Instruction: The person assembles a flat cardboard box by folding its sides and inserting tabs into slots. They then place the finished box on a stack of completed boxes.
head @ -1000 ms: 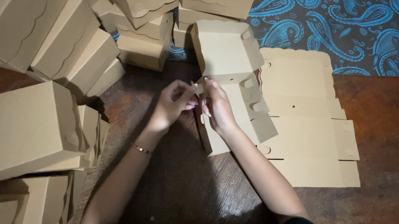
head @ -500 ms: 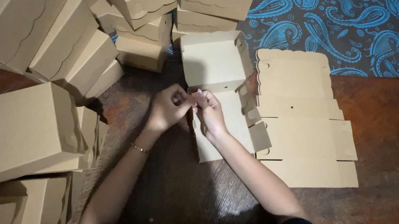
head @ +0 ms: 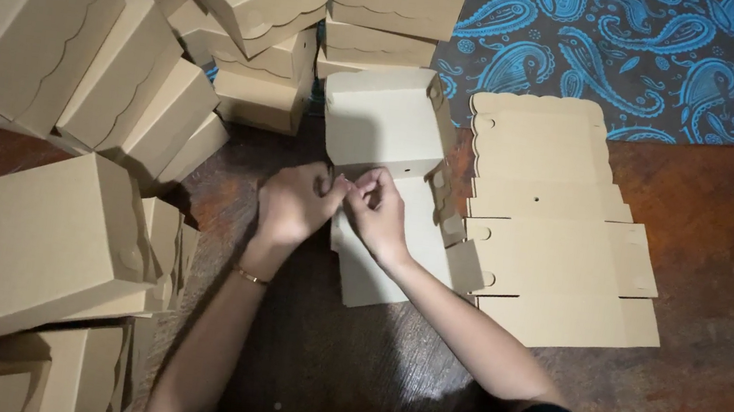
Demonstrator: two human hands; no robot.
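On wooden table (head: 716,280): left hand (head: 292,204), right hand (head: 378,209) pinching half-folded box (head: 387,128) corner between them.

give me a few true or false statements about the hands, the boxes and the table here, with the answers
1. Both hands meet at the near left corner of a half-folded cardboard box. True: the left hand and right hand pinch there together.
2. The flat cardboard blanks lie left of the hands. False: they lie to the right, on the wooden table.
3. Finished closed boxes are piled on the left. True.
4. The left wrist is bare. False: it wears a thin bracelet.
5. A blue patterned cloth lies beyond the table's far edge. True.
6. The right hand holds scissors. False: no tool shows; its fingers are on cardboard.
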